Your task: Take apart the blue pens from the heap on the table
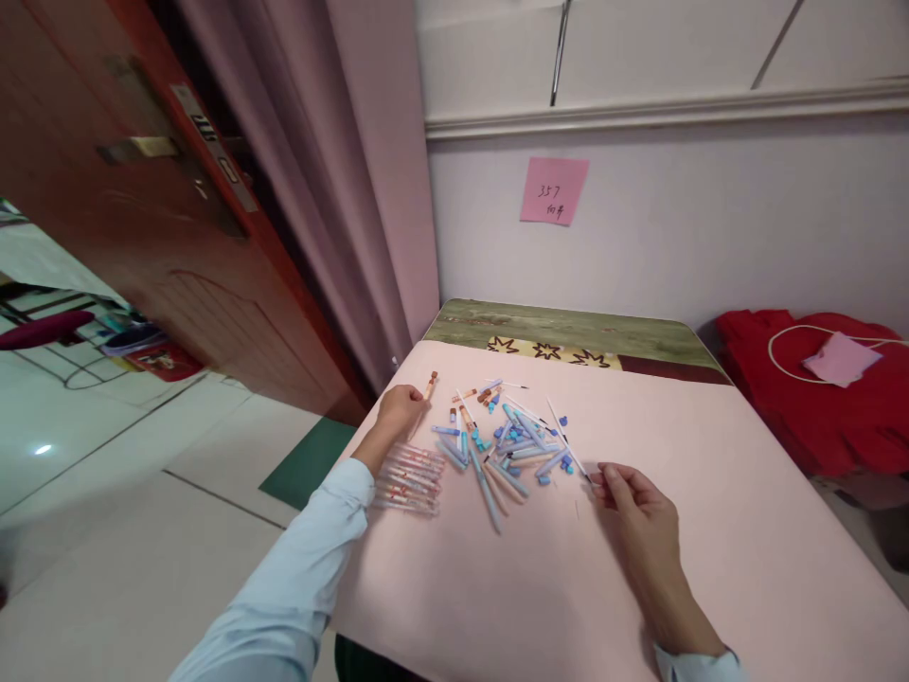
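Observation:
Between the fingertips of my left hand (401, 413) is a small orange pen part with a brown bear-like top (431, 383), tilted upward. My right hand (640, 510) pinches the dark end of a thin white pen refill (566, 439), which slants up and to the left over the pile. In the middle lies a loose heap of blue, lilac and beige pen barrels (485, 485), with small blue caps (543, 479) and brown tops among them. Below my left hand, several clear printed pen tubes (408, 481) lie side by side in a row.
The pink-covered table (540, 587) meets a green wood-look strip (568, 320) at the wall. A pink note (554, 191) is stuck above it. Red cloth (816, 407) sits beyond the right edge; a purple curtain (333, 189) and brown door (234, 313) stand at left.

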`<state>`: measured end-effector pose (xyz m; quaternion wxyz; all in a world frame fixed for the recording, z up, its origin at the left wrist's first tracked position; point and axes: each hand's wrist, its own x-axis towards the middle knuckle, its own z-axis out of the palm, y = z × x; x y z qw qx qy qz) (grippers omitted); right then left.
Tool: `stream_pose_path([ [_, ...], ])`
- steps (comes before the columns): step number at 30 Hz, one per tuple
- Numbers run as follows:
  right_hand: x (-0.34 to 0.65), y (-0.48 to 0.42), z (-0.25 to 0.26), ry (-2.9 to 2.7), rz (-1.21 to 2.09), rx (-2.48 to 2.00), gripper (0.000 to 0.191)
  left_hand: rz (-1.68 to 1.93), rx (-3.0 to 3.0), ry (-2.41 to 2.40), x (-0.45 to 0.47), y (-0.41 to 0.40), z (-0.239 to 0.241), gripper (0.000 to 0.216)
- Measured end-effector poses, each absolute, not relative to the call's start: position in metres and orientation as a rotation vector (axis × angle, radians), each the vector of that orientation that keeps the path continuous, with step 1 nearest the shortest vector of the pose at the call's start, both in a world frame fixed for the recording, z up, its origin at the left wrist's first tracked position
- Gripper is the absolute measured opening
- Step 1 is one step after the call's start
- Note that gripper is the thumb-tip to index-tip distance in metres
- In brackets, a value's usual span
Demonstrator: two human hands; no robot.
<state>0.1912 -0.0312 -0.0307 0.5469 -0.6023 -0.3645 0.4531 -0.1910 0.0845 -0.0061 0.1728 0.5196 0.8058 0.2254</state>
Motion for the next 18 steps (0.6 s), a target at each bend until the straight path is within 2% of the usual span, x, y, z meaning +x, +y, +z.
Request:
stream_pose_path([
  [8, 0.191, -0.03, -0.028, -0.807, 1.096, -1.44, 0.038, 0.356, 1.583, 2.36, -0.191, 0.099, -0.019, 0.014],
  [18, 0.191, -0.03, -0.024, -0.804, 1.076, -1.404, 0.035, 0.231, 1.659, 2.396, -0.183, 0.097, -0.01, 0.016],
])
